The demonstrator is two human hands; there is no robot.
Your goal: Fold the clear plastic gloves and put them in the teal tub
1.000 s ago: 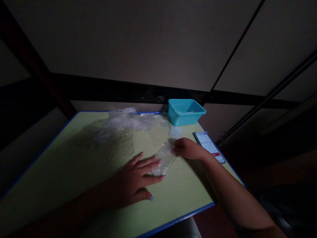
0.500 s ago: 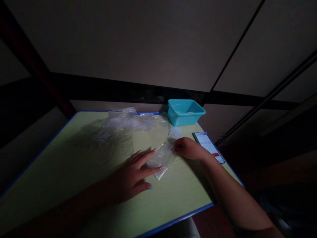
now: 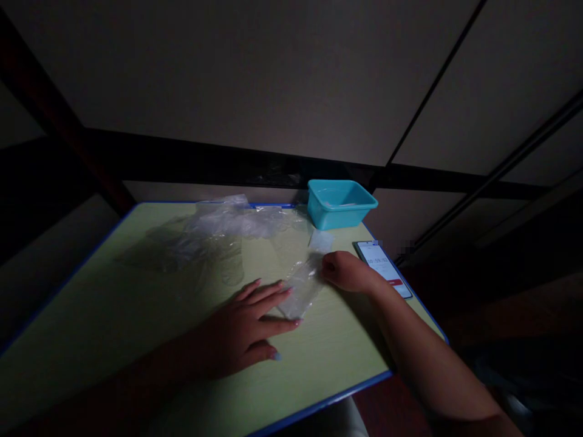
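Note:
A small clear plastic bag (image 3: 301, 290) lies flat on the pale green table (image 3: 319, 358). My left hand (image 3: 248, 331) is spread open, with its fingertips on the bag's lower left edge. At the bag's right side, my right hand (image 3: 344, 271) has its fingers curled closed against the plastic; the fingertips are partly hidden, but it appears to pinch the bag's edge. Just beyond the bag lies a small whitish square piece (image 3: 321, 239). A loose heap of clear plastic bags (image 3: 228, 224) spreads over the table's far left part.
A turquoise plastic bin (image 3: 341, 209) stands at the far right corner, with something pale inside. Along the right edge lies a phone (image 3: 382, 270) with a timer on its screen. The table has a blue rim (image 3: 328, 402), and light panels (image 3: 237, 79) rise behind it.
The bag has shifted slightly up and right under my hands. My left fingers are spread a little wider and sit nearer its lower end. My right hand stays closed at its side.

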